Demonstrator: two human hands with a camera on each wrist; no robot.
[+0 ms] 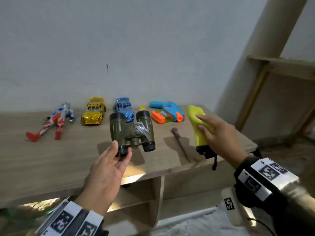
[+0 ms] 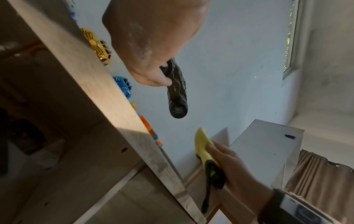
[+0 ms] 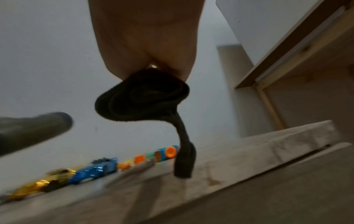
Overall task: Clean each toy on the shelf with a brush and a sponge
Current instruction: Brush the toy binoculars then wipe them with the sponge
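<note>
Centre of the head view: olive-green binoculars [image 1: 132,132], black rings on both barrel ends, big lenses pointing toward the wall, raised above the shelf [image 1: 51,160]. Pinched at the lower left eyepiece by the left hand [image 1: 106,176], thumb on one side, fingertips under the other. From the left wrist view, seen end-on, one dark round lens facing the camera.

Right of the frame: right hand [image 1: 219,138] gripping a yellow sponge [image 1: 198,126], thumb and fingers wrapped over its curved top; black lower end with a black loop dangling just past the shelf's front edge. In the right wrist view, only that dark end and strap visible, blurred.

Between binoculars and sponge, lying flat on the shelf: a thin brown brush [image 1: 180,143], untouched.

Along the back, left to right: red, blue and silver figure [image 1: 52,121] lying flat, gold car [image 1: 93,111], blue car [image 1: 123,108] partly behind the binoculars, something small and yellow [image 1: 142,108] mostly hidden, then a blue and orange blaster [image 1: 167,112].
</note>
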